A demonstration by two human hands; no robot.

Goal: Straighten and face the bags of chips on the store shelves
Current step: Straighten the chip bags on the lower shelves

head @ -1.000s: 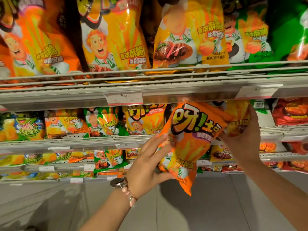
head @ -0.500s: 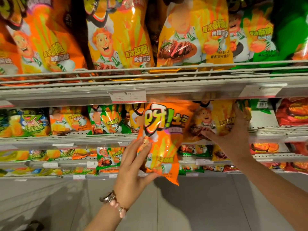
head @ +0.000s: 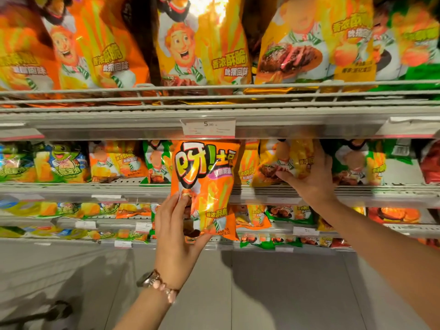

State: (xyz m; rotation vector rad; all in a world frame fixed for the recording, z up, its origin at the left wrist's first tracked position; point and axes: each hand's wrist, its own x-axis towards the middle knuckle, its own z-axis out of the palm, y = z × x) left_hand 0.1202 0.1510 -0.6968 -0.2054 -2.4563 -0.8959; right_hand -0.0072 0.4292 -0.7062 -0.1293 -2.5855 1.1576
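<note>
Left hand (head: 176,231) clamped around orange chip bag (head: 206,184), right hand (head: 312,179) gripping yellow bag (head: 289,160)

Bright, warm light from overhead. Strong glare on glossy top bags (head: 214,15), esp. centre, w/ smaller highlights on the held bag (head: 204,186). Arms cast soft dark shadows on floor (head: 273,282). Wide-angle bend: shelf (head: 95,129) edges curve, corners stretch. Left & right margins blurred; price tag (head: 207,127) print mostly unreadable. Centre fairly sharp.
</note>
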